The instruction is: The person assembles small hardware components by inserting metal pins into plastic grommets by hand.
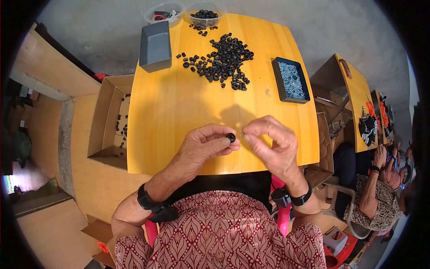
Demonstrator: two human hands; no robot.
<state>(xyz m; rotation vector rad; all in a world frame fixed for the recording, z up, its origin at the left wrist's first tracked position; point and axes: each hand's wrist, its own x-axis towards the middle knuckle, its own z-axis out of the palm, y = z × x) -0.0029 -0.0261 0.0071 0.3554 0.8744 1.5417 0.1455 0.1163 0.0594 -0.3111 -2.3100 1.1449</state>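
Observation:
Above the near edge of the yellow table (pixel 179 112), my left hand (pixel 201 144) pinches a small black ring-shaped piece (pixel 230 137) between thumb and fingers. Its round opening faces up. Just to the right of it, my right hand (pixel 277 145) has its thumb and forefinger pressed together. A tiny pale glint shows at those fingertips, too small to name. The two hands are close but apart. Farther back lies a loose pile of similar black pieces (pixel 229 56). A dark tray (pixel 277 80) at the right holds many small silvery metal parts (pixel 292 80).
A grey bin (pixel 155 47) stands at the table's back left, beside two clear plastic bowls, one with black pieces (pixel 204 14). An open cardboard box (pixel 102 121) with scattered black pieces adjoins the left edge. Other people sit at tables (pixel 356 103) on the right.

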